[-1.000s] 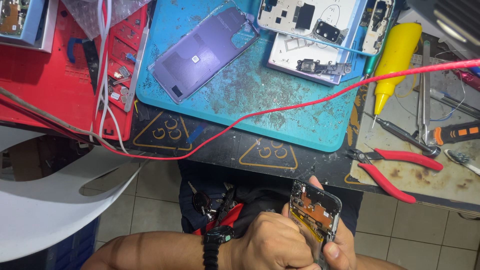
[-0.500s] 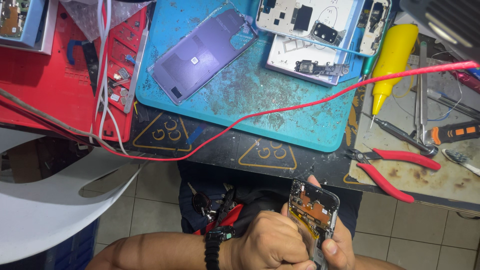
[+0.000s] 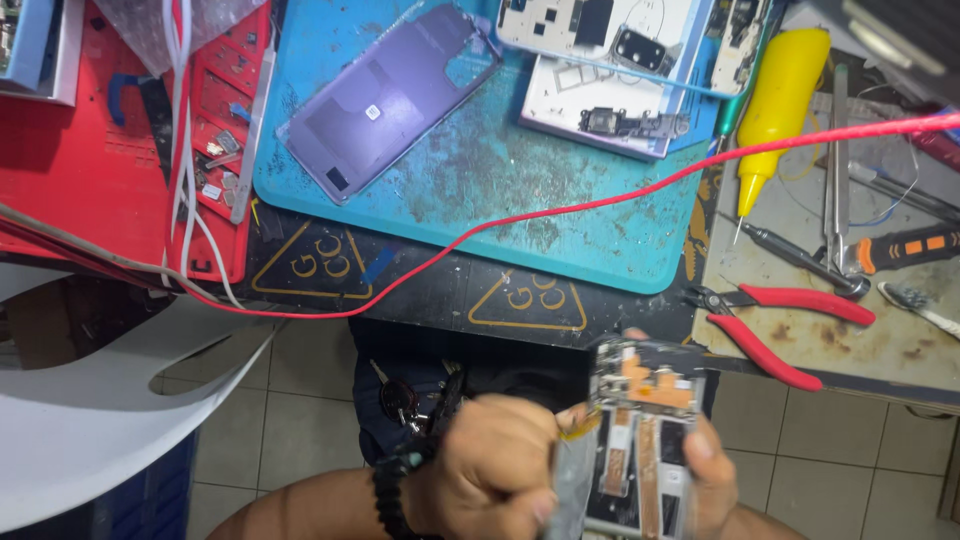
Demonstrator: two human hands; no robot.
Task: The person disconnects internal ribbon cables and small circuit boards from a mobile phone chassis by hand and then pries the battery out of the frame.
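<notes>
Opened phone, insides showing with orange strips and bare metal, held low in front of the desk's near edge, over the tiled floor. Its bottom end runs out of the picture. The right hand is wrapped behind it, thumb on the right side and a fingertip peeking over the top corner; most of that hand is hidden by the phone and cut off below. The left hand is blurred, curled into a loose fist just left of the phone, pinching something thin and yellowish at the phone's left edge — too smeared to name. A dark band sits on that wrist.

Up on the desk, a teal mat carries a purple back cover near its far left corner and white phone frames at its far right, partly cut off at the top. A red cable snakes across the mat to the right edge of the picture. On the right end of the desk: red pliers close to the near edge, a yellow squeeze bottle, a screwdriver with an orange handle. A red tray sits at the left.
</notes>
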